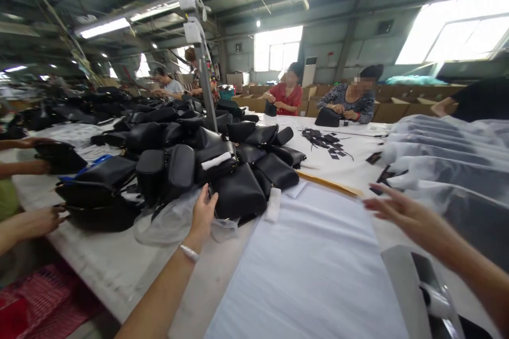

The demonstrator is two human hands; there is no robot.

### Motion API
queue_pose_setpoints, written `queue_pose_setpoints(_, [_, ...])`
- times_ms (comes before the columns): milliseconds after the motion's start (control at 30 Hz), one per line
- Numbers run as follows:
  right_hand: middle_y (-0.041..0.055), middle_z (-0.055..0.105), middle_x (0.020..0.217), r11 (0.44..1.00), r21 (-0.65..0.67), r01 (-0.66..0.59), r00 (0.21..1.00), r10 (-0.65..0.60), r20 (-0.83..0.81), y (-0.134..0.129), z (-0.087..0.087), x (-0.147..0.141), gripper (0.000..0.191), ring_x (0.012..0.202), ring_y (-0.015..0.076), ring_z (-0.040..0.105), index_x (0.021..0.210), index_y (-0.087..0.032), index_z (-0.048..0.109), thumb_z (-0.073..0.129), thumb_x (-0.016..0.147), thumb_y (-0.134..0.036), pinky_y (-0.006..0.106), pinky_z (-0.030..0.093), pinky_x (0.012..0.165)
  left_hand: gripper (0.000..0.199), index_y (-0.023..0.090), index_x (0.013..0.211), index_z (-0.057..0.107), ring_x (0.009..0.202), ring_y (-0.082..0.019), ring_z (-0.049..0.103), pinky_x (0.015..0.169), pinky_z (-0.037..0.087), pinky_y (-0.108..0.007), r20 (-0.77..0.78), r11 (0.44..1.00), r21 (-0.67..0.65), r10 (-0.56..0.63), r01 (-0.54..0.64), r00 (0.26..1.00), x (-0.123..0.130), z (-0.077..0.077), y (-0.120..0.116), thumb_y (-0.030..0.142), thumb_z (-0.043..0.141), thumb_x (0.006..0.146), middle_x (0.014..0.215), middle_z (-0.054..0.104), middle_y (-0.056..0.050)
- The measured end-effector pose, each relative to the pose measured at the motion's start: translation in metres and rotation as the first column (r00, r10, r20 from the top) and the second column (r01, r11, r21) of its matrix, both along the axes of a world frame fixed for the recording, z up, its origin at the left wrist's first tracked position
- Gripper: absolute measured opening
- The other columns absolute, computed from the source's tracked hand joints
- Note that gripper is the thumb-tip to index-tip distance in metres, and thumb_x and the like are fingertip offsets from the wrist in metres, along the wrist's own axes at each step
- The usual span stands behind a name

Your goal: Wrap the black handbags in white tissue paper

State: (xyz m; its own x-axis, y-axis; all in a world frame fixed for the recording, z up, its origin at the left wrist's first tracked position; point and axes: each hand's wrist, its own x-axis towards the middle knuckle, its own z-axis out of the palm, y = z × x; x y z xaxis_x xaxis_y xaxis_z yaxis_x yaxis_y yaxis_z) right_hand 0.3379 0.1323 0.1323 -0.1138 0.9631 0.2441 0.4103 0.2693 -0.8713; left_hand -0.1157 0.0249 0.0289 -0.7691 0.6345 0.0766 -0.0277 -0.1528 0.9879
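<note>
My left hand (pixel 203 216) is at the left edge of a black leather-look bag (pixel 237 193), thumb and fingers apart; I cannot tell how firmly it touches. Under and around that wrist lies crumpled clear plastic (pixel 170 220). My right hand (pixel 405 215) is held out over the table on the right, slightly blurred, fingers stretched and holding nothing. It is nearest to a dark tag (pixel 382 176) and the plastic-wrapped dark goods. Between my hands lie white sheets (pixel 314 259), with a small white packet (pixel 273 205) by the bag.
A large heap of black bags (pixel 147 132) covers the table's left and back. Plastic-covered goods (pixel 449 153) line the right. Black straps and tags (pixel 326 140) lie farther back. A metal post (pixel 207 79) rises from the heap. Co-workers' hands (pixel 35 225) handle bags at left; others sit opposite.
</note>
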Motion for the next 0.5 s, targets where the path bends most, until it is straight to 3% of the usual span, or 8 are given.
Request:
queue_pose_setpoints(33, [0.0172,0.075,0.09,0.961,-0.21,-0.182,0.981,0.164,-0.103,-0.003,-0.01,-0.031,0.061,0.084,0.0324,0.073,0.122,-0.023,0.064,0.073,0.074,-0.059,0.05,0.062,0.076,0.048,0.022,0.132,0.053,0.139,-0.022,0.042,0.117,0.031,-0.037,0.054,1.0,-0.001,-0.02,0.02,0.998,-0.005,-0.003,0.0,0.021,0.066,0.085,0.15,0.048,-0.009])
queue_pose_setpoints(67, [0.0167,0.075,0.098,0.872,-0.359,-0.332,0.938,0.264,-0.226,-0.008,-0.02,-0.064,0.067,0.091,0.0309,0.073,0.131,-0.02,0.056,0.069,0.078,-0.06,0.05,0.061,0.082,0.046,0.021,0.13,0.055,0.136,-0.022,0.047,0.114,0.037,-0.038,0.113,0.999,0.003,-0.046,0.046,0.992,-0.007,-0.005,0.001,0.02,0.066,0.085,0.146,0.052,-0.01])
queue_pose_setpoints(100, [0.0173,0.074,0.102,0.791,-0.446,-0.419,0.899,0.292,-0.328,-0.014,-0.032,-0.096,0.07,0.095,0.0297,0.072,0.133,-0.017,0.054,0.067,0.08,-0.06,0.049,0.06,0.086,0.044,0.021,0.127,0.056,0.131,-0.022,0.052,0.111,0.042,-0.038,0.17,0.997,0.011,-0.076,0.076,0.982,-0.009,-0.006,0.001,0.019,0.066,0.085,0.141,0.056,-0.01])
queue_pose_setpoints(167, [0.0202,0.072,0.106,0.69,-0.545,-0.477,0.86,0.236,-0.453,-0.03,-0.056,-0.156,0.064,0.095,0.028,0.072,0.122,-0.009,0.059,0.069,0.081,-0.057,0.044,0.059,0.088,0.041,0.021,0.124,0.058,0.122,-0.021,0.06,0.102,0.05,-0.036,0.261,0.99,0.032,-0.139,0.136,0.955,-0.012,-0.006,0.002,0.018,0.066,0.084,0.131,0.064,-0.01])
queue_pose_setpoints(233, [0.0212,0.07,0.11,0.624,-0.584,-0.519,0.805,0.128,-0.579,-0.044,-0.078,-0.205,0.057,0.097,0.0257,0.072,0.114,-0.007,0.06,0.07,0.082,-0.054,0.04,0.058,0.093,0.039,0.022,0.123,0.059,0.112,-0.02,0.065,0.093,0.055,-0.033,0.328,0.981,0.051,-0.193,0.187,0.925,-0.015,-0.003,0.002,0.017,0.067,0.084,0.125,0.068,-0.009])
queue_pose_setpoints(367, [0.0153,0.07,0.107,0.565,-0.603,-0.564,0.665,-0.123,-0.737,-0.051,-0.107,-0.273,0.05,0.104,0.0219,0.07,0.113,-0.013,0.058,0.065,0.086,-0.055,0.036,0.056,0.095,0.044,0.024,0.122,0.06,0.092,-0.018,0.071,0.074,0.059,-0.026,0.426,0.968,0.073,-0.249,0.242,0.87,-0.018,0.005,0.003,0.016,0.072,0.08,0.116,0.072,-0.007])
queue_pose_setpoints(500, [0.0112,0.071,0.104,0.594,-0.596,-0.541,0.558,-0.277,-0.782,-0.046,-0.109,-0.32,0.043,0.107,0.0226,0.068,0.111,-0.016,0.061,0.065,0.087,-0.051,0.036,0.057,0.092,0.052,0.027,0.121,0.061,0.083,-0.016,0.072,0.067,0.058,-0.023,0.471,0.962,0.119,-0.274,0.247,0.838,-0.01,0.009,0.007,0.014,0.078,0.074,0.11,0.074,-0.004])
